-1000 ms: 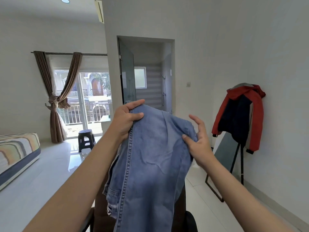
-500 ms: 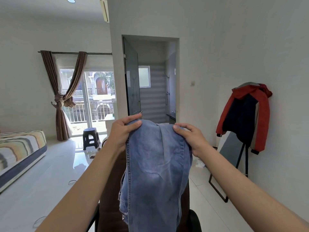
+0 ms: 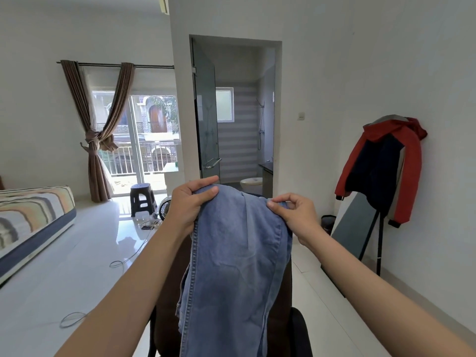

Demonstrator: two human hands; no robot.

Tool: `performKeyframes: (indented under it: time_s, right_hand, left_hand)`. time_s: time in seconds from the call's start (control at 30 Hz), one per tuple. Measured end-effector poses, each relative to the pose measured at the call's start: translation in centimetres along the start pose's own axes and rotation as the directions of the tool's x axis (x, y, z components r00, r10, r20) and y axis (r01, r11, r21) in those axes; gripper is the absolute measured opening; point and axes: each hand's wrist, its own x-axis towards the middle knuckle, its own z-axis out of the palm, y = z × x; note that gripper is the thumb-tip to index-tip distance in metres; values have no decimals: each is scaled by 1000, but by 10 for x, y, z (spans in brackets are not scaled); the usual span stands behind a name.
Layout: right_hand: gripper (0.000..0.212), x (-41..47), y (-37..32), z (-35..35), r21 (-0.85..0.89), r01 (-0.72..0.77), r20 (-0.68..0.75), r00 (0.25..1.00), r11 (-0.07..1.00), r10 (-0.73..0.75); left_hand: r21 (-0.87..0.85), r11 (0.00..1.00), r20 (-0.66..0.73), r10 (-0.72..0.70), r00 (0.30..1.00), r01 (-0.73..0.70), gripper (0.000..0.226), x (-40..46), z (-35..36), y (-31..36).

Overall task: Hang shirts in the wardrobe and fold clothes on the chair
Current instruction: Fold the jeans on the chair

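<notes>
1. Head view — the jeans (image 3: 237,258) are front and centre, a pale blue denim pair held up at chest height and draped down in front of the dark chair (image 3: 167,300), whose back and armrest show behind and below the cloth.
2. The left hand (image 3: 189,204) grips the top left corner, thumb laid over the front of the denim and fingers curled behind it. The right hand (image 3: 296,215) pinches the top right corner between thumb and fingertips, its other fingers loosely bent. Both hands are clamped on the cloth, set apart across the width of the garment.
3. The long axis runs straight up and down: the held end is at the top, and the rest hangs toward the floor and runs out of the picture at the bottom edge. A stitched seam runs down the left edge. Whether the top end is the waistband or the hems, I cannot tell; the cloth looks already doubled lengthwise.
4. Step in hand, by my reading: the folding half of the job, with the jeans being squared up at the top before another fold.
5. What comes next calls for keeping both corners level, then bringing the held end down to meet the hanging end, or lowering the pair onto the chair to fold it flat there.
6. Off to the right, a red and navy jacket (image 3: 383,166) hangs on a stand against the wall, well apart from the work.
</notes>
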Motion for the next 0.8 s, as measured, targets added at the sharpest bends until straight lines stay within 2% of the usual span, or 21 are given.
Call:
performKeyframes:
  time_s: [0.13, 0.3, 0.53, 0.7, 0.8]
  right_hand:
    - [6, 1, 4, 2, -45, 115, -20, 993, 992, -116]
    - [11, 3, 9, 2, -82, 148, -127, 979, 986, -157]
    - [37, -3, 19, 0, -21, 111, -167, 980, 994, -113]
    - [17, -2, 18, 0, -72, 109, -203, 972, 991, -121]
    - [12, 0, 19, -3, -54, 78, -208, 974, 995, -88]
  left_hand:
    - [-19, 1000, -22, -19, 1000, 19, 25, -4, -5, -6]
    - [-36, 999, -52, -22, 998, 20, 25, -6, -5, -11]
    - [-11, 1000, -52, -11, 999, 10, 26, -12, 3, -19]
    - [-32, 999, -65, -39, 997, 37, 25, -16, 2, -27]
    - [-52, 997, -76, -56, 996, 52, 24, -15, 0, -32]
